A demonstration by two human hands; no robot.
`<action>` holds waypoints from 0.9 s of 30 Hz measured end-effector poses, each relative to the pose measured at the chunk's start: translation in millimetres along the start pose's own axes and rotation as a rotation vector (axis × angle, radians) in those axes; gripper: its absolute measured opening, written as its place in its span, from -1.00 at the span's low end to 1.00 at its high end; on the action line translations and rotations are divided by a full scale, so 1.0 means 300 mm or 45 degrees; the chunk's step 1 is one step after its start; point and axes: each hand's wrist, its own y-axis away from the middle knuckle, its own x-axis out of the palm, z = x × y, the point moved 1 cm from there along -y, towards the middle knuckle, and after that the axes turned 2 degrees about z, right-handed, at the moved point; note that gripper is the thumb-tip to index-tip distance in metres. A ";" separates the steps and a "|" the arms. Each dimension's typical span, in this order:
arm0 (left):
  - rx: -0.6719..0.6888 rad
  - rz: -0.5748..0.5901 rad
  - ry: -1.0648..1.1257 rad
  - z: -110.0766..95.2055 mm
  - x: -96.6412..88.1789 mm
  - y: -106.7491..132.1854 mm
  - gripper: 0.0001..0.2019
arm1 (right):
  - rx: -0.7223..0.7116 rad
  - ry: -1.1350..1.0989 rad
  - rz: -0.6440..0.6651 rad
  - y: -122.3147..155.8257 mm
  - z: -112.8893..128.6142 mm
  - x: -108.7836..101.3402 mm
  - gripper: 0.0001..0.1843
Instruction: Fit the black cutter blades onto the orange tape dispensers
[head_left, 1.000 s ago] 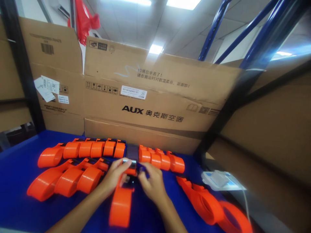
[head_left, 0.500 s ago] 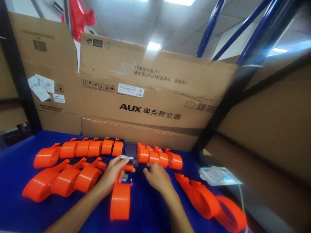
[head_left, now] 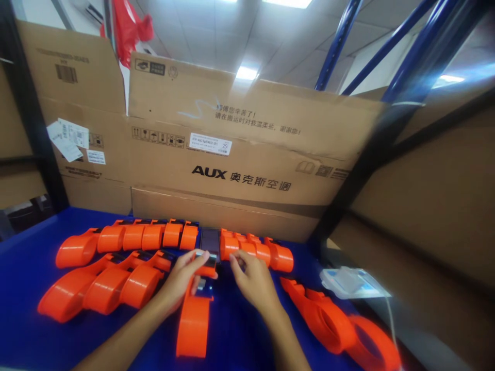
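An orange tape dispenser lies lengthwise on the blue table, right in front of me. My left hand is closed around its far end, with the fingertips by the metal blade part. My right hand reaches past it toward the back row of orange dispensers. Its fingers curl at the nearest one, and I cannot make out whether they hold anything. A dark phone lies between the two back rows.
Rows of orange dispensers lie at the left, with another row behind them. Two more lie at the right. Big cardboard boxes wall the back. A white plastic packet sits at the right edge by a black shelf post.
My right hand has moved from the near dispenser forward and right to the back row. The left hand stays on the dispenser's far end.
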 end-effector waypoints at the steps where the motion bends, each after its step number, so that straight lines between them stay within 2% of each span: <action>1: 0.001 -0.008 -0.008 0.002 -0.001 -0.001 -0.58 | -0.117 -0.133 -0.042 0.002 0.017 -0.003 -0.72; 4: 0.013 -0.019 -0.015 0.009 -0.007 -0.006 -0.57 | -0.405 -0.355 -0.060 0.014 0.062 0.001 -0.71; 7: 0.017 -0.040 0.003 0.009 -0.011 -0.009 -0.59 | -0.522 -0.367 -0.009 0.026 0.085 0.017 -0.69; 10: 0.007 -0.065 0.056 0.002 -0.010 -0.007 -0.62 | -0.506 -0.351 -0.029 0.027 0.085 0.031 -0.71; 13: -0.021 -0.007 0.201 -0.007 -0.003 -0.003 -0.64 | -0.451 -0.343 -0.065 0.022 0.076 0.035 -0.71; 17: -0.036 0.034 0.314 -0.010 -0.007 -0.006 -0.54 | -0.402 -0.333 -0.111 0.016 0.065 0.027 -0.71; 20: -0.086 -0.072 0.362 -0.012 -0.031 -0.014 -0.46 | -0.379 -0.282 -0.183 0.013 0.052 0.018 -0.73; 23: -0.116 -0.243 0.519 -0.029 -0.058 -0.020 -0.52 | -0.339 -0.143 -0.265 0.009 0.031 0.011 -0.74; 25: -0.123 -0.326 0.627 -0.048 -0.065 -0.023 -0.60 | -0.308 0.003 -0.233 0.006 0.017 0.013 -0.75; 27: -0.132 -0.361 0.681 -0.066 -0.063 -0.024 -0.65 | -0.274 0.148 -0.133 0.005 0.009 0.022 -0.78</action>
